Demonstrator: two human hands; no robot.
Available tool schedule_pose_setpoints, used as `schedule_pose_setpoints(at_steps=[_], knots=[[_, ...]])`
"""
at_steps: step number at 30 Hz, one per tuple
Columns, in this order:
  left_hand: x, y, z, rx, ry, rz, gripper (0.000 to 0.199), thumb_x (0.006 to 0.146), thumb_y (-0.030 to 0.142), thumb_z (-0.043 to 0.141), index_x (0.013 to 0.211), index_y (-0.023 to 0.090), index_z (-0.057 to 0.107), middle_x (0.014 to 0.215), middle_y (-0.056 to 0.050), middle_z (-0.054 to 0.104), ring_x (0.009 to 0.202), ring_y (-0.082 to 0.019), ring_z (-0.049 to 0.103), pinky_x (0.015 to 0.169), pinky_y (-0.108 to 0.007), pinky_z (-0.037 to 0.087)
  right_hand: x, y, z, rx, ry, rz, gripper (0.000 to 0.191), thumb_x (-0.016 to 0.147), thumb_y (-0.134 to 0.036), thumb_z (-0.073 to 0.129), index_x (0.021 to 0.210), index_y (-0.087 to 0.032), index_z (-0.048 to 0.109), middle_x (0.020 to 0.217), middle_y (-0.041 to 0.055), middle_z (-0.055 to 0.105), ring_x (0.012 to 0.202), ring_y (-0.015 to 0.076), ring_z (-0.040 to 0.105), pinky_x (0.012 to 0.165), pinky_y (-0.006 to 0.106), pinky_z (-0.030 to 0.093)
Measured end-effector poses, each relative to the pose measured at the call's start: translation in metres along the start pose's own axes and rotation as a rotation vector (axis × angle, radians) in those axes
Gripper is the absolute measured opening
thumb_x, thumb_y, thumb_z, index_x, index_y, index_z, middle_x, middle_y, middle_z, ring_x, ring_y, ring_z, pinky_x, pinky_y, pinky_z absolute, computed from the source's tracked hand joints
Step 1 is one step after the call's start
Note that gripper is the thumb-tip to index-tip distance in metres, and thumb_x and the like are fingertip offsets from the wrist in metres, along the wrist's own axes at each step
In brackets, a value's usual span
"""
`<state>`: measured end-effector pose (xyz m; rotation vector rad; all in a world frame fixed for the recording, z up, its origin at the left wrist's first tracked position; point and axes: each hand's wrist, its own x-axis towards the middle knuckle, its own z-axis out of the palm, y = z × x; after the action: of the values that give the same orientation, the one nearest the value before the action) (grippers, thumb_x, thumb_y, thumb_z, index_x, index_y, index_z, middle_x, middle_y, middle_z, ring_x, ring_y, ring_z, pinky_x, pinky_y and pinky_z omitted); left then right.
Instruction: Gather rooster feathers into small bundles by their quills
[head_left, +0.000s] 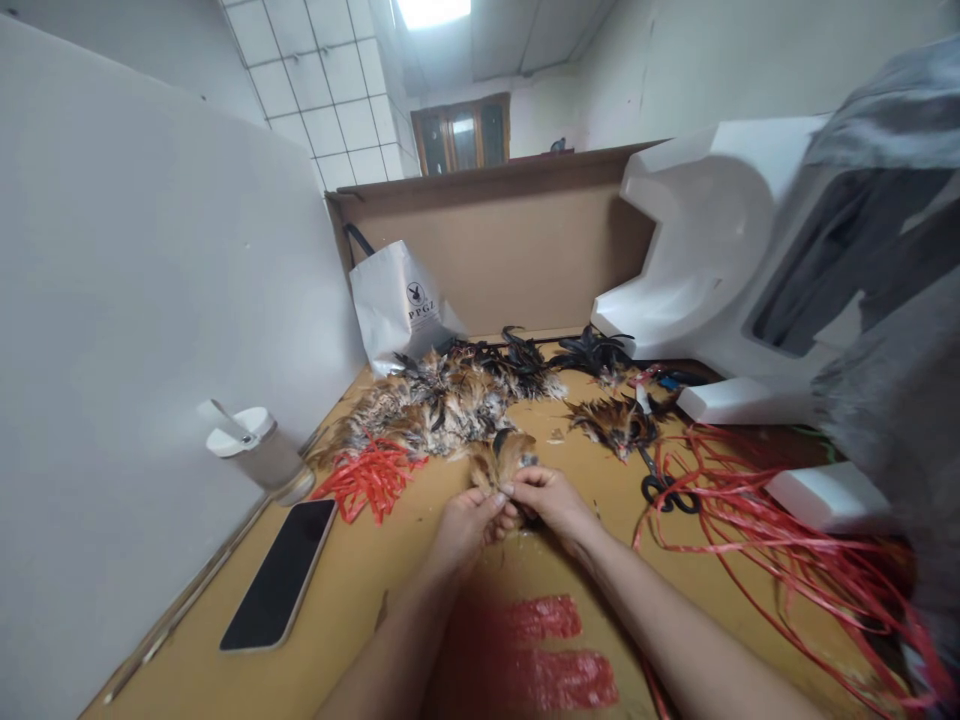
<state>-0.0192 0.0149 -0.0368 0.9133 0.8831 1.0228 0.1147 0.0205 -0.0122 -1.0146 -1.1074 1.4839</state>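
**Both hands pinch one feather bundle at centre frame**

Nearest to me, at the bottom of the frame, my two forearms run up over the brown tabletop (360, 590), past a blurred red patch (547, 650) that I cannot make out. At centre, my left hand (469, 525) and right hand (551, 500) meet, fingertips touching. Both are closed in a pinch on the base of a small feather bundle (501, 460), its brown tips fanning away from me. I judge the grip sits at the quill ends so the bundle stays gathered and the tips stay free.

Left of the hands, a dark phone (281, 575) lies face up near the table edge, out of the feathers' way. Just beyond it a white-lidded cup (259, 455) stands by the white panel (150, 330).

Short red strips (371, 480) lie just left of the hands, within easy reach. To the right, black-handled scissors (664, 485) rest beside long red cord (780, 540) that sprawls toward the lower right.

Further up, the large feather pile (442, 400) spreads across mid-table, with a smaller tuft (619, 420) on its right. Behind it a white bag (401, 305) leans on the cardboard wall (525, 250). White foam packing (705, 250) fills the upper right.
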Motion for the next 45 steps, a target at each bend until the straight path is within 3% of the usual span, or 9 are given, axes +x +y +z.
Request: schedule_pose_setpoints(at_steps=[7,17,25,29,32,36,40,45], knots=[[0.003,-0.003,-0.002,0.113,0.007,-0.018,0.031,0.063,0.039,0.063,0.062,0.009,0.06,0.048,-0.003,0.057,0.04,-0.007,0.048,0.043,-0.018,0.033,0.003,0.001,-0.004,-0.007,0.066,-0.027,0.026,0.054,-0.034,0.07,0.056,-0.014,0.052,0.04,-0.007,0.045,0.037,0.004,0.033,0.04,0.019,0.022],[0.001,-0.004,-0.001,0.077,-0.007,0.014,0.029,0.064,0.037,0.063,0.064,0.009,0.06,0.054,-0.004,0.059,0.043,-0.007,0.049,0.044,-0.017,0.035,0.0,-0.001,-0.004,0.046,-0.065,-0.027,0.025,0.058,-0.035,0.066,0.058,-0.015,0.051,0.042,-0.0041,0.052,0.039,0.0072,0.044,0.043,0.02,0.031],[0.001,0.003,-0.001,0.212,0.013,0.013,0.029,0.062,0.037,0.064,0.066,0.009,0.064,0.052,-0.005,0.061,0.043,-0.009,0.051,0.047,-0.021,0.038,0.0,-0.003,-0.001,-0.038,-0.033,-0.02,0.027,0.055,-0.036,0.068,0.055,-0.014,0.053,0.043,-0.0041,0.051,0.04,0.0062,0.041,0.043,0.02,0.03],[0.003,0.007,-0.003,0.134,0.078,0.04,0.027,0.061,0.036,0.065,0.064,0.009,0.062,0.053,-0.004,0.061,0.043,-0.008,0.051,0.044,-0.018,0.037,0.006,0.0,-0.011,-0.088,0.049,-0.057,0.026,0.058,-0.038,0.065,0.063,-0.013,0.058,0.042,-0.0058,0.046,0.037,0.0047,0.033,0.04,0.019,0.024],[0.005,0.01,-0.007,-0.049,0.169,0.065,0.024,0.059,0.032,0.067,0.068,0.011,0.061,0.064,-0.005,0.064,0.046,-0.006,0.052,0.043,-0.015,0.036,0.014,0.006,-0.024,-0.237,0.078,-0.115,0.024,0.06,-0.036,0.063,0.064,-0.013,0.06,0.047,-0.004,0.049,0.041,0.0062,0.037,0.042,0.02,0.028],[0.008,0.012,-0.012,-0.214,0.25,0.067,0.022,0.059,0.026,0.068,0.074,0.012,0.06,0.072,-0.005,0.064,0.05,-0.005,0.053,0.043,-0.013,0.036,0.018,0.014,-0.037,-0.612,0.018,-0.152,0.018,0.064,-0.031,0.057,0.061,-0.013,0.06,0.052,-0.0007,0.053,0.046,0.0091,0.044,0.046,0.02,0.031],[0.008,0.013,-0.014,-0.268,0.284,0.079,0.02,0.061,0.023,0.067,0.075,0.011,0.059,0.072,-0.005,0.064,0.05,-0.004,0.052,0.042,-0.013,0.036,0.012,0.014,-0.033,-0.939,0.018,-0.249,0.014,0.067,-0.026,0.052,0.062,-0.016,0.061,0.06,0.0012,0.058,0.054,0.0111,0.048,0.052,0.02,0.032],[0.009,0.012,-0.015,-0.277,0.267,0.098,0.02,0.062,0.023,0.067,0.076,0.011,0.058,0.072,-0.003,0.063,0.05,-0.003,0.052,0.042,-0.012,0.036,0.004,0.01,-0.02,-1.143,0.058,-0.309,0.01,0.068,-0.026,0.054,0.068,-0.019,0.061,0.071,0.0035,0.061,0.065,0.0138,0.052,0.059,0.022,0.032]])
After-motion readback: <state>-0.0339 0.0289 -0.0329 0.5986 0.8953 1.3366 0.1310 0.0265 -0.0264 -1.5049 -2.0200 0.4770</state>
